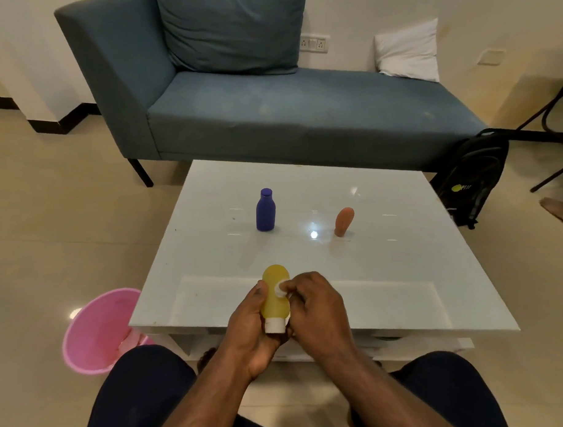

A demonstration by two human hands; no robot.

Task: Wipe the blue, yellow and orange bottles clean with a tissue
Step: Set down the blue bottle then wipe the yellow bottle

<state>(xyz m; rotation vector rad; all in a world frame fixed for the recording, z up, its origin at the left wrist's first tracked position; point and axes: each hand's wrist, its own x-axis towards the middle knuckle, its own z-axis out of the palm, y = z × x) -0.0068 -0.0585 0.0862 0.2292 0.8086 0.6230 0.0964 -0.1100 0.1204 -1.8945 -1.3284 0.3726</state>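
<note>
Bright bottles on a pale, glossy desk

The yellow bottle (275, 293) has a white cap, and the tissue (280, 289) against it is white; the blue bottle (265, 210) is a deep blue all over, and the orange bottle (343, 221) a dull terracotta orange. The desk (387, 273) is white with a faint green tint. Behind it the sofa (270, 111) is plain teal-blue, with a white pillow (408, 52). The bucket (96, 331) is pink, the backpack (473, 178) black with a yellow-green mark, the floor (51, 237) cream.

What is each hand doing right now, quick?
Left hand: closed around the yellow bottle, holding it with the white cap toward the person.
Right hand: closed, pinching a small white tissue against the bottle.
</note>
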